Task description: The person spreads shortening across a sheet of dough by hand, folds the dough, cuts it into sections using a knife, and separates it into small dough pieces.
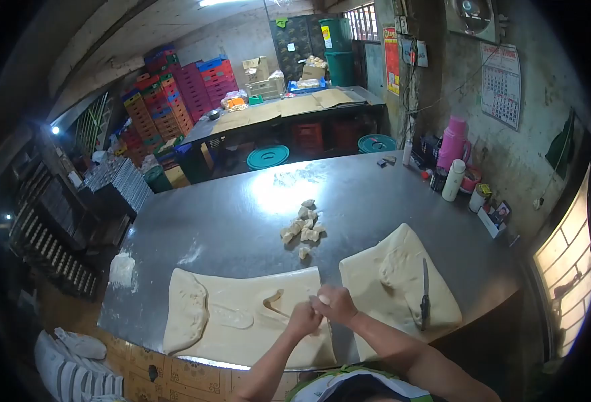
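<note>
- L hand [303, 319] curled, up against R hand [336, 305]; contents hidden, couldn't tell if it gripped anything.
- R hand pinched a small pale lump [324, 299], prob. dough, over R end of L dough slab [242, 338].
- R dough slab [403, 291] lay just beside, knife [425, 298] on top.
- Dough pcs [307, 233] sat on table [222, 201] beyond slabs.
- Imo: firm, even finger pressure suited it; wrists clear of slab avoided dents.
</note>
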Tool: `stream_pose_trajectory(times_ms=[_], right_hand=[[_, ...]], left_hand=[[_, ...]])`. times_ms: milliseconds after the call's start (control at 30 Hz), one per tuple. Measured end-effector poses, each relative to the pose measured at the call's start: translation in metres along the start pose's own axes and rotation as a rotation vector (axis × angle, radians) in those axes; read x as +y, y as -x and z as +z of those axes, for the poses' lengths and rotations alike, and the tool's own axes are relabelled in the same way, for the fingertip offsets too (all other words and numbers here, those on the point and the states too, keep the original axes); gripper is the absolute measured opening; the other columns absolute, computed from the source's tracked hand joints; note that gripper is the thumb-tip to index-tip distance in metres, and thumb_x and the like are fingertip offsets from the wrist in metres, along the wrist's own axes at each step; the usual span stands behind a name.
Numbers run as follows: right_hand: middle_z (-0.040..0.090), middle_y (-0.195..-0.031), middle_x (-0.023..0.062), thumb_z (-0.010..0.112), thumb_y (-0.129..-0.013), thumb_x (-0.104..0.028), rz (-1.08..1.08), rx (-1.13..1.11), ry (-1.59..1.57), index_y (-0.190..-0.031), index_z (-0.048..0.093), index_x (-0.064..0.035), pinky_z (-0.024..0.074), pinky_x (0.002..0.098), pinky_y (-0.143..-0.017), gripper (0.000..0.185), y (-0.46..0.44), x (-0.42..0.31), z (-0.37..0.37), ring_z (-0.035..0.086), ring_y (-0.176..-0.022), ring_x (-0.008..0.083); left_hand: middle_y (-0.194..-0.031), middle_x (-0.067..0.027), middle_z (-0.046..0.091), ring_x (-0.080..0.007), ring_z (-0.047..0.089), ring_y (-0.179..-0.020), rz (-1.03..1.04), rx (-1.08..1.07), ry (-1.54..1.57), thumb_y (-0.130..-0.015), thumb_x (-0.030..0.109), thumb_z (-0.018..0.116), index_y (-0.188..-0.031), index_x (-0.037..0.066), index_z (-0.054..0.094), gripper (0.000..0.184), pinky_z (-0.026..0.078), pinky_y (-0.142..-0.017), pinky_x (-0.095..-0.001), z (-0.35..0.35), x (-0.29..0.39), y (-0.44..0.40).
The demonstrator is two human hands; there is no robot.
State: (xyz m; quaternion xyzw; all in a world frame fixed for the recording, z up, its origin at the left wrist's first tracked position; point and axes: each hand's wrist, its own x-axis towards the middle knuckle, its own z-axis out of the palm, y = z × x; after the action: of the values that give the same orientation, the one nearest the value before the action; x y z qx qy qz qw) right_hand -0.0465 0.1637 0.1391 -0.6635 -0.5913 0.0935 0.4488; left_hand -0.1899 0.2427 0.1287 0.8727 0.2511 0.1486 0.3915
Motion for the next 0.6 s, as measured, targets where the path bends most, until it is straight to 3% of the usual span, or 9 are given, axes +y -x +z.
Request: stream_pose_trajectory(times_ms=[67,167,200,300,333,433,500,567,600], right_hand=[[0.065,-0.095,0.0155,0.076,-0.079,-0.026,0.139,-0.117,0.162,-0.098,0.066,-0.0031,0.0521,0.0417,-0.075,0.032,0.000,0.013,0.002,0.064,-0.084,0.0392],[0.065,-0.098,0.0162,0.076,-0.078,-0.027,0.361,-0.099,0.242,-0.100,0.066,-0.0036,0.0516,0.0428,-0.075,0.034,-0.016,0.019,-0.007,0.064,-0.087,0.0390],[0.065,-0.099,0.0166,0.077,-0.078,-0.028,0.470,-0.094,0.276,-0.102,0.066,-0.0039,0.0514,0.0433,-0.075,0.035,-0.017,0.017,-0.004,0.064,-0.088,0.0390],[0.064,-0.104,0.0176,0.076,-0.079,-0.027,0.166,0.002,0.148,-0.105,0.065,-0.0056,0.0510,0.0442,-0.077,0.036,-0.024,0.009,0.006,0.063,-0.092,0.0388],[0.063,-0.106,0.0181,0.076,-0.079,-0.027,0.024,0.045,0.075,-0.107,0.065,-0.0064,0.0509,0.0446,-0.078,0.037,-0.021,0.006,0.010,0.063,-0.094,0.0387],[0.063,-0.110,0.0188,0.072,-0.081,-0.033,-0.011,-0.106,-0.059,-0.110,0.065,-0.0102,0.0496,0.0470,-0.082,0.037,-0.035,-0.018,0.004,0.062,-0.098,0.0388],[0.063,-0.112,0.0192,0.070,-0.082,-0.036,-0.006,-0.188,-0.148,-0.112,0.066,-0.0121,0.0490,0.0482,-0.084,0.038,-0.030,-0.030,0.011,0.062,-0.100,0.0389],[0.065,-0.107,0.0190,0.071,-0.082,-0.034,-0.045,-0.036,-0.038,-0.111,0.066,-0.0120,0.0498,0.0473,-0.083,0.037,-0.027,-0.039,0.016,0.064,-0.097,0.0376],[0.066,-0.105,0.0190,0.071,-0.082,-0.034,-0.065,0.036,0.017,-0.111,0.066,-0.0119,0.0502,0.0468,-0.083,0.037,-0.022,-0.040,0.017,0.064,-0.096,0.0369]], left_hand=[[-0.103,-0.0190,0.066,-0.0340,0.066,-0.097,-0.033,-0.165,-0.208,-0.084,0.016,0.064,-0.105,0.004,0.067,0.024,0.052,-0.080,-0.0390,-0.004,0.012,0.008],[-0.103,-0.0177,0.068,-0.0352,0.067,-0.097,0.458,-0.189,0.068,-0.084,0.012,0.064,-0.108,0.004,0.067,0.025,0.052,-0.080,-0.0399,-0.016,0.033,0.025],[-0.103,-0.0177,0.068,-0.0352,0.067,-0.097,0.454,-0.199,0.073,-0.084,0.012,0.064,-0.108,0.004,0.067,0.025,0.052,-0.080,-0.0399,-0.015,0.021,0.027],[-0.099,-0.0169,0.069,-0.0352,0.066,-0.100,0.071,0.335,0.644,-0.084,0.010,0.065,-0.113,0.003,0.067,0.031,0.052,-0.090,-0.0430,-0.009,-0.022,-0.006],[-0.099,-0.0169,0.069,-0.0352,0.066,-0.100,0.070,0.335,0.649,-0.084,0.010,0.065,-0.113,0.003,0.067,0.031,0.052,-0.090,-0.0430,-0.010,-0.026,-0.009],[-0.100,-0.0175,0.070,-0.0385,0.067,-0.096,0.521,0.610,-0.037,-0.084,0.006,0.064,-0.113,0.002,0.068,0.030,0.053,-0.090,-0.0421,-0.041,-0.004,-0.029],[-0.098,-0.0168,0.070,-0.0373,0.067,-0.095,0.321,0.406,0.187,-0.084,0.006,0.064,-0.113,0.002,0.067,0.030,0.053,-0.087,-0.0414,-0.042,-0.024,-0.025],[-0.096,-0.0155,0.071,-0.0349,0.069,-0.094,-0.071,0.015,0.612,-0.083,0.006,0.066,-0.113,0.003,0.067,0.030,0.054,-0.082,-0.0401,-0.037,-0.040,-0.022],[-0.096,-0.0155,0.071,-0.0349,0.069,-0.094,-0.083,0.012,0.615,-0.083,0.006,0.066,-0.113,0.003,0.067,0.030,0.054,-0.082,-0.0401,-0.029,-0.040,-0.015]])
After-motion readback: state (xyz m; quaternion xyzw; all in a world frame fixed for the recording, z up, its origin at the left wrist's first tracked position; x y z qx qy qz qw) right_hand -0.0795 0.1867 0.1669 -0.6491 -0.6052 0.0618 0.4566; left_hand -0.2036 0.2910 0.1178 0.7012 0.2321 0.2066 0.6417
